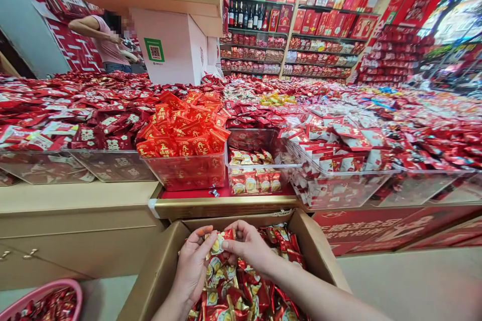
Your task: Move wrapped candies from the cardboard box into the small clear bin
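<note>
Pink basket (pixel 78 293): on the floor at your far left, wrapped pieces inside; its raised rim presumably keeps them together.
Co-worker (pixel 107 42): a person in a pink top, beyond the counter, well apart from you.
Carton (pixel 152 273): directly before you, top flaps parted, close against the counter; probably set there so that both your arms reach in easily.
Heaped tub (pixel 186 168): clear plastic, on the counter's red surface, orange-red packets (pixel 181 128) piled above its rim. Clear walls likely serve to show the contents.
Left hand (pixel 190 263): fingers bent, thumb and forefinger gripping the near-left edge of one packet; you seem to steady it from this side.
Small packet (pixel 217 245): red and white with a yellow picture, held between your two hands over the carton's contents. Printed face turned up toward you, so it can be viewed, I judge.
Loose packets (pixel 241 281): similar print, jumbled in the carton under your wrists.
Right hand (pixel 248 246): thumb and fingers pinching the packet's right side, apparently sharing the hold.
Low tub (pixel 252 137): just right of the heaped one, filled less high; its packets look like yours.
Shelves (pixel 284 57): boxes and bottles stand upright in rows, plausibly to keep their fronts visible.
</note>
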